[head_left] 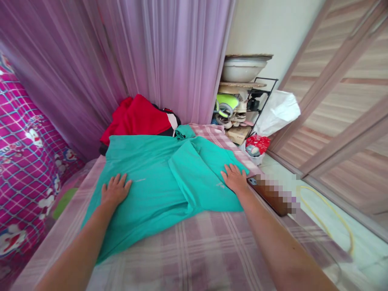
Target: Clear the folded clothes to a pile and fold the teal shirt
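The teal shirt (157, 182) lies spread across the bed (212, 250), long axis toward the far edge; both hands rest open and flat on it, left hand (115, 190) at its left side, right hand (234, 178) on the folded-over flap (nearer the right edge).

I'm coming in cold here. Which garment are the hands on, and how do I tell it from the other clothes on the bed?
Start at the checked bed sheet in front of the purple curtain. Spread flat across it lies the teal shirt, with the left hand and right hand pressed palm-down on it. It is the only teal piece and the only one laid out; the red clothes behind it are bunched in a heap.
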A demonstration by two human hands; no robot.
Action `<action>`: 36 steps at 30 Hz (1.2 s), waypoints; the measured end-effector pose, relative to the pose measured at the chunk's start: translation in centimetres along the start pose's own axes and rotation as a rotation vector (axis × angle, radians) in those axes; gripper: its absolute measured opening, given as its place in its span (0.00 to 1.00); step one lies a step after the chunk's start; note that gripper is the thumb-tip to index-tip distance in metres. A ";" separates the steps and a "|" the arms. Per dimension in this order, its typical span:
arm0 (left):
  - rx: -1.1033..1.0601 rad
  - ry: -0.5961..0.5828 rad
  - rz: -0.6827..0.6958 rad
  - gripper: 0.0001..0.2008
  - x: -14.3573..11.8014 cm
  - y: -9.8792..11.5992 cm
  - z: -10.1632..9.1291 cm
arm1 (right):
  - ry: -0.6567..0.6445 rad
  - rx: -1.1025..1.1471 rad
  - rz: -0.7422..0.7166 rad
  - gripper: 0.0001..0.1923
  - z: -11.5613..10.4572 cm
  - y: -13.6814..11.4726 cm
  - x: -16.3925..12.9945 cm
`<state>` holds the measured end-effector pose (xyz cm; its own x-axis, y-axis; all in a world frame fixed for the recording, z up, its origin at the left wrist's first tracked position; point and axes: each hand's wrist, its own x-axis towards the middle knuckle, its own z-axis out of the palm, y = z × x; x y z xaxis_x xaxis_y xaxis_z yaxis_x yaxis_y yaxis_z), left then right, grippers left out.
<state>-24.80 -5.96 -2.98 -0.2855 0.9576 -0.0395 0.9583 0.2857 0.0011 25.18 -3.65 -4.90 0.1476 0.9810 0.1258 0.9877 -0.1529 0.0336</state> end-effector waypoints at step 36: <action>-0.138 0.209 -0.356 0.31 1.4 -3.6 -1.2 | 0.151 -0.067 -0.084 0.31 2.8 1.0 0.7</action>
<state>-28.69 -5.66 -1.85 -0.6076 0.7815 0.1416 0.7932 0.5881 0.1578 26.42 -2.80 -7.50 0.0506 0.9623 0.2674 0.9897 -0.0841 0.1155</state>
